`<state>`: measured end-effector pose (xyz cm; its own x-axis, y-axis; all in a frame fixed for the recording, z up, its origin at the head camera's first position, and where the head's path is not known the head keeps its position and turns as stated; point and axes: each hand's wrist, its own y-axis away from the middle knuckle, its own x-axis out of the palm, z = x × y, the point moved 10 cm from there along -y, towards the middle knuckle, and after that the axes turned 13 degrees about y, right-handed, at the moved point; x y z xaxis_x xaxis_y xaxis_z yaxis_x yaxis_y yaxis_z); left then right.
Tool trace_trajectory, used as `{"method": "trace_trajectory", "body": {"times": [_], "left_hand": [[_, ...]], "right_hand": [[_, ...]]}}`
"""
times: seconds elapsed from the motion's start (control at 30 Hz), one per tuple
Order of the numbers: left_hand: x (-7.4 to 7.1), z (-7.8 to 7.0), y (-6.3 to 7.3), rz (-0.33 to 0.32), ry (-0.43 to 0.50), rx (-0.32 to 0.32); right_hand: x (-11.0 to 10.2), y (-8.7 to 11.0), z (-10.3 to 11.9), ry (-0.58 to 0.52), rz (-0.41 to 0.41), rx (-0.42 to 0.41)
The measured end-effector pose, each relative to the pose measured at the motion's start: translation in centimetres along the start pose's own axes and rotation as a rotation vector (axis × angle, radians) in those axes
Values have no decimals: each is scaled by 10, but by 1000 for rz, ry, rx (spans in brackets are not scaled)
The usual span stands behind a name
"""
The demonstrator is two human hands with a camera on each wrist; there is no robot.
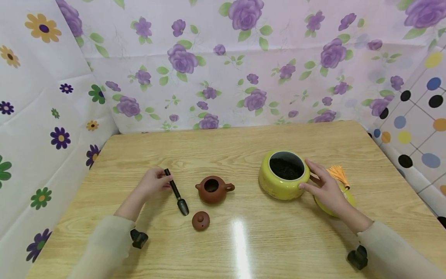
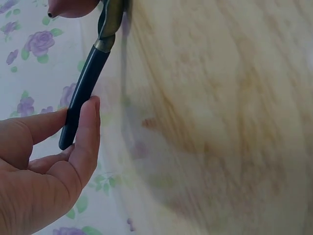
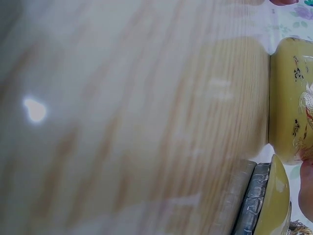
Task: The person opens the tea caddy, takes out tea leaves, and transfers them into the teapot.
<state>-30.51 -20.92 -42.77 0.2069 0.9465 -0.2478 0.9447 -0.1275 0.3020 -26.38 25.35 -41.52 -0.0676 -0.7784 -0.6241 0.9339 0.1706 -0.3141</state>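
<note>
My left hand (image 1: 153,184) pinches the end of the black handle of a small tea scoop (image 1: 175,190), whose dark blade points down toward the near side. In the left wrist view, thumb and fingers close on that handle (image 2: 88,81). Just right of the scoop sits a brown clay teapot (image 1: 214,196), uncovered, with some dark matter inside. My right hand (image 1: 325,190) grips the right side of a glossy yellow jar (image 1: 278,190), thumb in front and fingers behind. Dark loose leaves (image 1: 285,168) show inside the jar.
The teapot's small lid (image 1: 201,221) lies in front of it, knob up. Partly under my right forearm is the jar's yellow lid (image 1: 324,208) with an orange tassel (image 1: 338,174). Flowered cloth (image 1: 209,89) hangs behind the wooden table (image 1: 195,147).
</note>
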Motion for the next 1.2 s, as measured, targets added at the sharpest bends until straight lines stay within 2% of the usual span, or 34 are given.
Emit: {"method": "trace_trajectory", "body": {"times": [0.27, 0.67, 0.93, 1.2], "left_hand": [[1, 9, -5, -51, 17, -48], [0, 19, -8, -125, -6, -82], [-2, 21, -12, -175, -63, -70], [-2, 24, -14, -193, -59, -77]], "right_hand": [[-1, 0, 1, -3, -6, -6], [1, 0, 3, -15, 6, -10], [0, 0, 4, -10, 8, 0], [-1, 0, 6, 3, 26, -8]]}}
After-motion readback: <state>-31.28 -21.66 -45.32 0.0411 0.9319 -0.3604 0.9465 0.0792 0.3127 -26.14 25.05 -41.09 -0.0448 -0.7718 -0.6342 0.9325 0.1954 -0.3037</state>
